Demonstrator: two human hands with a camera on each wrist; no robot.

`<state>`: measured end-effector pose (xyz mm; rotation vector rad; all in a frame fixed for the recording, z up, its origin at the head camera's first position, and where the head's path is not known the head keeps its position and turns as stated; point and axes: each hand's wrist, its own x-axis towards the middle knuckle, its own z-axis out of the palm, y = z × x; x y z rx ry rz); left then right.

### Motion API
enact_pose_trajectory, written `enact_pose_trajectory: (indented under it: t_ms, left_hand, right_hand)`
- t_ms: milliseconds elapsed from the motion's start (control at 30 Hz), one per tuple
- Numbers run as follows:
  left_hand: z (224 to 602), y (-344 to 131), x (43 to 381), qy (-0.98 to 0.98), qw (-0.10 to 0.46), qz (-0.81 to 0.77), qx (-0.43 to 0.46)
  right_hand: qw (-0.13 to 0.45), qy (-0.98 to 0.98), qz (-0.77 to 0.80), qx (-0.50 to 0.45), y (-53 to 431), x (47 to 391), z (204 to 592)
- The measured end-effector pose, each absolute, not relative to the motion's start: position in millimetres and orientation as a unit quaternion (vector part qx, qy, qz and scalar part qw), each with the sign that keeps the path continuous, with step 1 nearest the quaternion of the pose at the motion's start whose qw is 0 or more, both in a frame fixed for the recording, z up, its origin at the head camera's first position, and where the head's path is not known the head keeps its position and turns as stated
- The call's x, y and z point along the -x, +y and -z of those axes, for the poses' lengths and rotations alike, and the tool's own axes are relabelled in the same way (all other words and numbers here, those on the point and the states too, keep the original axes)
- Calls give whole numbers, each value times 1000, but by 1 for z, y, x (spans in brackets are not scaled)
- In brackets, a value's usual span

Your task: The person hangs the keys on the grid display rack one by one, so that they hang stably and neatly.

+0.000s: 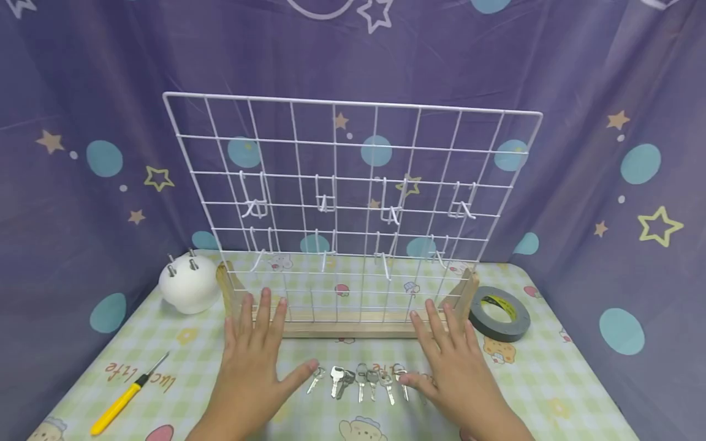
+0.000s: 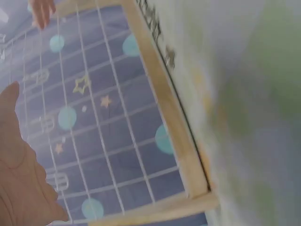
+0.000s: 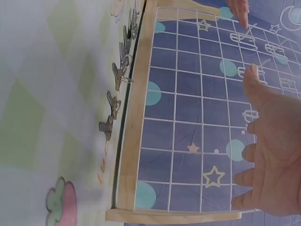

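Left hand (image 1: 252, 362) and right hand (image 1: 455, 364) both spread wide, straight-fingered; keys (image 1: 372, 376) near both thumbs; wire grid (image 1: 368, 209) beyond.

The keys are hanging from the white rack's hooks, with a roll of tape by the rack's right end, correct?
No: the head view shows the keys lying on the tablecloth, not on the hooks of the white rack. The roll of tape is by its right end.

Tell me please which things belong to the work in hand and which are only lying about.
Likely in the work, nearest the left hand and right hand:
keys
wire grid
hooks
wooden base

Seemingly just lying about:
yellow-handled tool
tape roll
white rounded object with metal prongs
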<state>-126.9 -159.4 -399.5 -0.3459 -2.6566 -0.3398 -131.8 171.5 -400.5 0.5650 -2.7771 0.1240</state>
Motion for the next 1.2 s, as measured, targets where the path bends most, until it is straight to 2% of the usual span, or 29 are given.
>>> enact_pose_trajectory:
  t_ms: [267,367,533,733,867,1200]
  left_hand:
    - [367,-203,148,-944,241,209,89]
    - [354,-226,163,-933,231,266,75]
    - [339,-259,190,-908,186,368,76]
    - [342,-276,211,-897,131,420,43]
    - [349,-277,217,-896,131,423,26]
    - [360,-274,227,-906,173,385,-7]
  right_hand:
    - [162,-965,-50,-200,177,136,394]
    - [152,-963,-79,-207,178,138,394]
    - [99,-964,-137,-206,178,145,396]
    - [27,-977,-134,-162,179,152,403]
    - [-4,-978,-140,-151,181,157,411]
    - [-81,-972,-151,-159,184,172,429]
